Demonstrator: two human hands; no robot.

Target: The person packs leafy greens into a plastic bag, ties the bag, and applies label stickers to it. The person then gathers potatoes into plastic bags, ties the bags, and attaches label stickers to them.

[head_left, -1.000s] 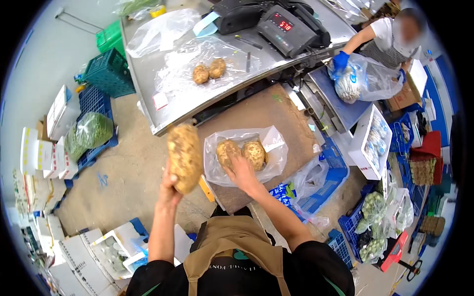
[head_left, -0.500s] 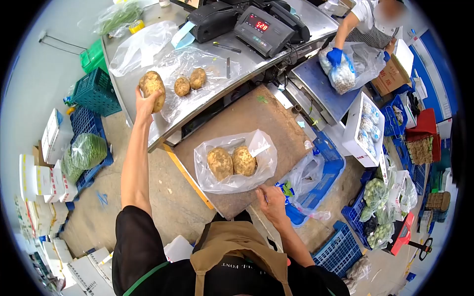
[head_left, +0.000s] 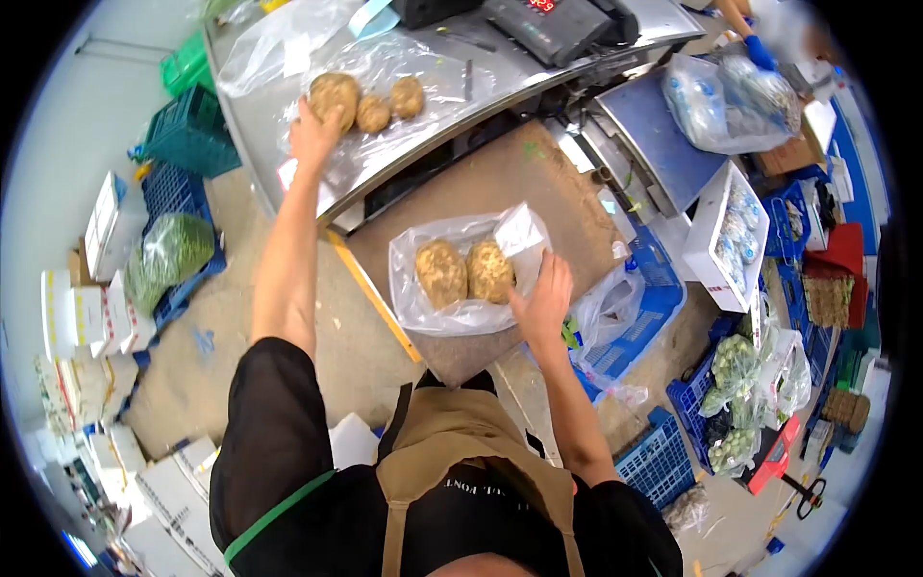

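Observation:
On the metal table, my left hand (head_left: 315,135) has its fingers around a large potato (head_left: 336,98), which rests on clear plastic. Two smaller potatoes (head_left: 389,108) lie just to its right. Lower down, a clear plastic bag (head_left: 416,307) on a brown board (head_left: 471,360) holds two large potatoes (head_left: 464,273) side by side. My right hand (head_left: 545,300) is at the bag's right edge, beside the right potato, with its thumb and fingers apart and nothing held.
A scale with a red display (head_left: 550,27) stands on the metal table (head_left: 356,185). Blue crates (head_left: 642,313) and a white foam box (head_left: 731,240) lie to the right. A co-worker's blue glove (head_left: 760,53) is near a filled bag (head_left: 728,106) at upper right.
My left hand has lowered the large potato onto the metal table beside the two small ones. My right hand has moved up to the bag's right edge and its fingers have opened.

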